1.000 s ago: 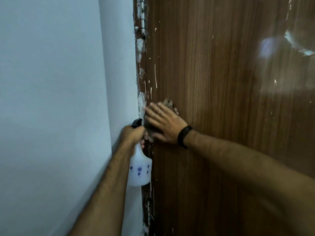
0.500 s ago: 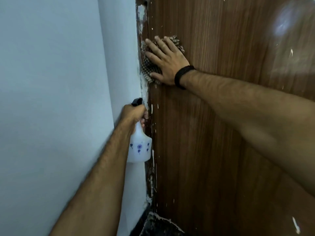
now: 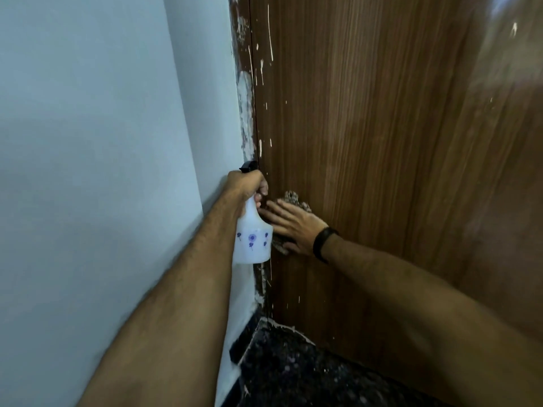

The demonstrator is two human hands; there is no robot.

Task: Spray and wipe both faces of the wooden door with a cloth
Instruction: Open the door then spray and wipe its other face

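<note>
The brown wooden door (image 3: 382, 142) fills the right side, flecked with white paint near its left edge. My right hand (image 3: 291, 224) lies flat with straight fingers, pressing a checked cloth (image 3: 293, 198) against the door low down near that edge; most of the cloth is hidden under the palm. My left hand (image 3: 245, 185) grips the neck of a white spray bottle (image 3: 253, 239) with blue flower prints and a black nozzle, held upright beside the door edge, just left of my right hand.
A pale blue wall (image 3: 102, 171) runs along the left and meets the paint-smeared door frame (image 3: 245, 113). A dark speckled floor (image 3: 293, 371) shows at the bottom, with a black skirting strip at the wall's foot.
My right hand has slid the cloth down the door from high near the edge to a low spot beside the bottle. The view has tilted down, showing more floor.
</note>
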